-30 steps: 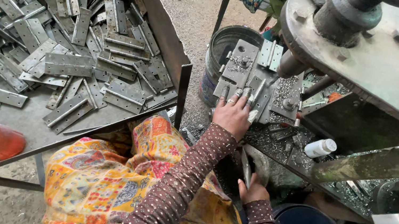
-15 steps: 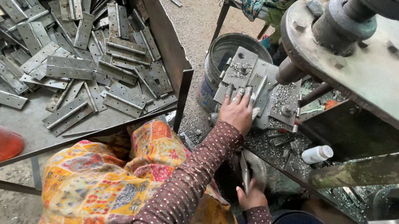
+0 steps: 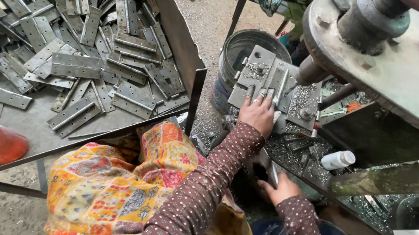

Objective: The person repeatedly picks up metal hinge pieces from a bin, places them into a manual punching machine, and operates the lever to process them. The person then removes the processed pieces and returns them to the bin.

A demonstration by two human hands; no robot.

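Left hand [image 3: 257, 113]: fingers spread flat, pressing a grey steel hinge plate [image 3: 275, 82] onto the machine bed [image 3: 303, 102]; grip released, palm down, no clasp.

Right hand [image 3: 280, 187]: lower down, at the bed's front edge, fingers curled round a thin flat metal piece [image 3: 271, 170]; partly hidden, whether fully clenched cannot be told.

Hinge plate: flat, rectangular, dull grey, lying just under the round steel spindle [image 3: 311, 71] of the press.

Machine bed: square grey block, strewn with fine bright metal shavings.

Press head [image 3: 401, 59]: heavy round disc, bolted, rust-flecked; upper part cut off by the frame.

Tray [image 3: 180, 36]: dark sheet-metal bin on the left, sloped walls.

Loose hinge plates [image 3: 79, 50]: many, long and rectangular, heaped in the tray.

Bucket [image 3: 237, 54]: round, grey-blue, behind the bed, half hidden.

White bottle [image 3: 338, 159]: small, plastic, lying on its side among swarf.

Cloth [image 3: 113, 186]: patterned yellow-orange fabric across the lap.

Sleeves: brown, dotted.
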